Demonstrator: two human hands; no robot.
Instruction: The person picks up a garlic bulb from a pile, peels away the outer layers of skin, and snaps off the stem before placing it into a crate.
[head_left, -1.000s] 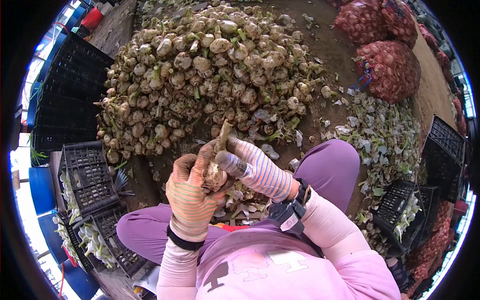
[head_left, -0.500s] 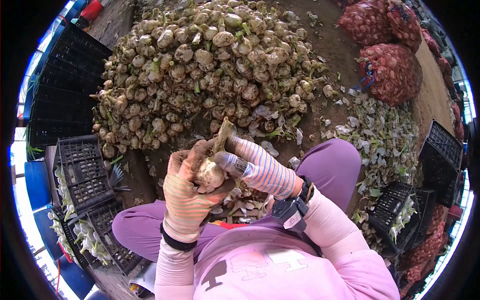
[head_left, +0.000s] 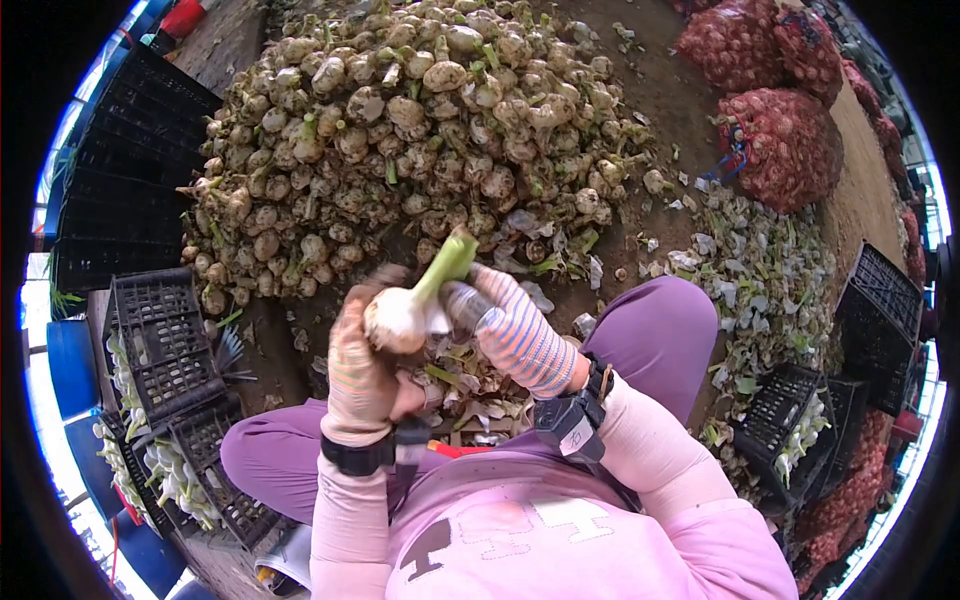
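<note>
The left hand [head_left: 362, 372] clamps a pale bulb [head_left: 395, 318] before the chest; the right hand [head_left: 508, 325] pinches its skin near the green stalk [head_left: 443, 262]; peeling seems underway; next likely calls for stripping remaining skin.

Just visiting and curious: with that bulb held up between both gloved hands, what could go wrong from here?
The bulb sits high in the left hand, so it might slip into the peelings below. The right hand works close against the left, so fingers could get nicked. Scraps might stray into the crate beside them.
</note>
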